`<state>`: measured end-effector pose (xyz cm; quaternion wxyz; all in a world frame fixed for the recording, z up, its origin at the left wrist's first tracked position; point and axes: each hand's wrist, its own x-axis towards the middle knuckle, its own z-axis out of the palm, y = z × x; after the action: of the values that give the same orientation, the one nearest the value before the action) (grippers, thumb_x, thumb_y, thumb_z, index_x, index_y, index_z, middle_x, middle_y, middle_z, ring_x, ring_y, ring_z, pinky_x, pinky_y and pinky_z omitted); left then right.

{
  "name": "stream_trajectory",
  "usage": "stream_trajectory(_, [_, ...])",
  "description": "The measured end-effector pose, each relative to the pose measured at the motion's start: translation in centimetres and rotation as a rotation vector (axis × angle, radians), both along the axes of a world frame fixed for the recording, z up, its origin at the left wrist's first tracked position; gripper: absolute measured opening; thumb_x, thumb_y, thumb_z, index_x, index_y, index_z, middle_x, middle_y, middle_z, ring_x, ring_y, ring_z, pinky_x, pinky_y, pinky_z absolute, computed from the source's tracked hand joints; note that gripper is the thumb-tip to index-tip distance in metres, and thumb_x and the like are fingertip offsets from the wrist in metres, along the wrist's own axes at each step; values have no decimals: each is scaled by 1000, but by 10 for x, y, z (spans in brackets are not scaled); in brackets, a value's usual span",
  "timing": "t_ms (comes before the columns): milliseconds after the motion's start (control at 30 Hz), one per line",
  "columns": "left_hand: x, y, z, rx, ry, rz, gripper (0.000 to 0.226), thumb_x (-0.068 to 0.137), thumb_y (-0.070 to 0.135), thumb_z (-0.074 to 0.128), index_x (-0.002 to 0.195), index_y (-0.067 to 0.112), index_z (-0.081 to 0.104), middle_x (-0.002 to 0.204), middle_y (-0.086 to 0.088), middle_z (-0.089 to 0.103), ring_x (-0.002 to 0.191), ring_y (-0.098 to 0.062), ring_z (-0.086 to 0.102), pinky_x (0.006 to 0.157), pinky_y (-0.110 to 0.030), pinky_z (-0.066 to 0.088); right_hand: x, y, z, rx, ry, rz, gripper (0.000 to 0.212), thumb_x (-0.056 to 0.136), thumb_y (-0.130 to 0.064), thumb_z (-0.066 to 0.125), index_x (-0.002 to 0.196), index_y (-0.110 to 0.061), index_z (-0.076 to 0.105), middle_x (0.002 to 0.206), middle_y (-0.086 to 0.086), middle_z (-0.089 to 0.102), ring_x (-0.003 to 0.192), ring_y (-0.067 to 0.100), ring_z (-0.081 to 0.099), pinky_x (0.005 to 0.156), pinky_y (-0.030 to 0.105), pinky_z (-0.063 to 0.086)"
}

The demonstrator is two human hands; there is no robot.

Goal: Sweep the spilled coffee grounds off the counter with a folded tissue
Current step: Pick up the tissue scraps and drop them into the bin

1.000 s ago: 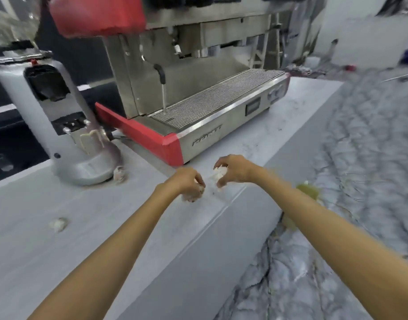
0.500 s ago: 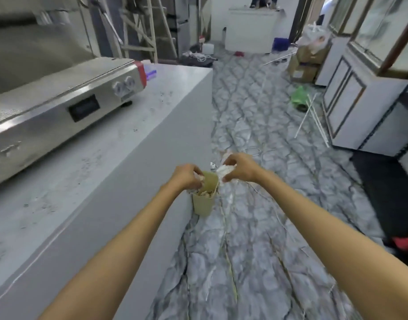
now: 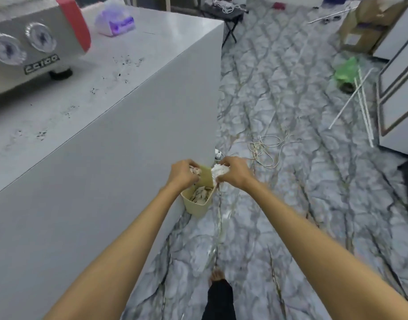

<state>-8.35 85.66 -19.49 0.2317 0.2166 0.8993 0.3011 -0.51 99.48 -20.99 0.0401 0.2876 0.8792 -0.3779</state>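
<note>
Both hands hover over a small pale yellow bin (image 3: 198, 207) that stands on the floor against the counter's side. My left hand (image 3: 182, 174) grips a crumpled, brown-stained tissue (image 3: 195, 170) above the bin's left rim. My right hand (image 3: 233, 173) holds a white crumpled tissue (image 3: 218, 169) over the bin's right side. Used tissues lie inside the bin. Dark coffee grounds (image 3: 126, 62) are scattered on the white counter (image 3: 101, 93) near the espresso machine (image 3: 25, 49).
A tissue pack (image 3: 115, 21) lies on the counter's far end. On the marble floor are a tangled cable (image 3: 265, 148), white rods (image 3: 359, 98), a green bag (image 3: 346, 70) and cardboard boxes (image 3: 364, 26). White cabinets (image 3: 399, 88) stand at right. My foot (image 3: 218, 277) shows below.
Both hands left the countertop by the espresso machine, each carrying a tissue, and came down over the bin on the floor. The view swung right and downward.
</note>
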Motion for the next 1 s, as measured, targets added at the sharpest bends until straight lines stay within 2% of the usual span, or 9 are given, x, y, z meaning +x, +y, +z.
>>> stream_trajectory(67, [-32, 28, -36, 14, -37, 44, 38, 76, 2, 63, 113, 9, 61, 121, -16, 60, 109, -29, 56, 82, -34, 54, -37, 25, -37, 1, -6, 37, 55, 69, -9, 75, 119, -5, 55, 123, 17, 56, 110, 29, 54, 76, 23, 39])
stream_trajectory(133, [-58, 51, -77, 20, -57, 102, 37, 77, 2, 62, 113, 8, 60, 120, -16, 60, 110, -28, 56, 82, -31, 50, -68, 45, -79, 3, -13, 69, 57, 69, -9, 74, 121, -6, 53, 125, 18, 54, 111, 30, 54, 87, 30, 46])
stream_trajectory(200, [-81, 70, -120, 14, -47, 148, 35, 78, 3, 61, 113, 7, 59, 120, -15, 61, 112, -27, 55, 85, -27, 45, -96, 63, -123, 6, -19, 103, 57, 70, -9, 72, 123, -7, 50, 126, 18, 52, 113, 31, 53, 93, 37, 47])
stream_trajectory(300, [-108, 93, -187, -12, -38, 179, 34, 80, 4, 59, 114, 5, 59, 121, -15, 61, 115, -28, 53, 93, -30, 42, -133, 84, -191, 8, -28, 141, 53, 74, -8, 69, 123, -7, 49, 128, 17, 49, 114, 32, 51, 92, 36, 44])
stream_trajectory(433, [-134, 114, -262, -41, -52, 206, 39, 78, 7, 62, 117, 6, 58, 122, -14, 61, 115, -26, 54, 96, -30, 41, -170, 100, -266, 1, -46, 200, 54, 77, -9, 66, 127, -8, 45, 130, 17, 45, 115, 33, 50, 92, 35, 44])
stream_trajectory(567, [-148, 123, -288, -23, -37, 248, 43, 79, 11, 66, 120, 7, 56, 125, -13, 58, 119, -23, 51, 99, -29, 38, -189, 114, -298, 8, -43, 239, 53, 80, -6, 62, 130, -7, 44, 133, 15, 42, 116, 32, 49, 89, 32, 42])
stream_trajectory(733, [-142, 118, -237, -42, -45, 264, 42, 78, 11, 66, 119, 9, 56, 124, -13, 58, 118, -24, 50, 101, -33, 39, -186, 121, -245, 0, -50, 300, 50, 80, -9, 64, 127, -8, 47, 131, 14, 47, 119, 29, 48, 96, 35, 41])
stream_trajectory(867, [-133, 102, -140, -57, -33, 274, 44, 77, 15, 68, 119, 12, 55, 122, -13, 58, 118, -26, 50, 101, -37, 43, -182, 113, -139, 15, -11, 402, 48, 79, -13, 67, 124, -8, 49, 129, 14, 49, 119, 28, 49, 96, 35, 41])
stream_trajectory(1000, [-112, 70, -17, -58, -3, 296, 43, 76, 17, 71, 116, 11, 56, 118, -13, 60, 108, -23, 56, 89, -31, 46, -178, 86, -13, 61, 52, 535, 46, 79, -15, 69, 122, -9, 52, 125, 13, 54, 114, 27, 53, 91, 35, 45])
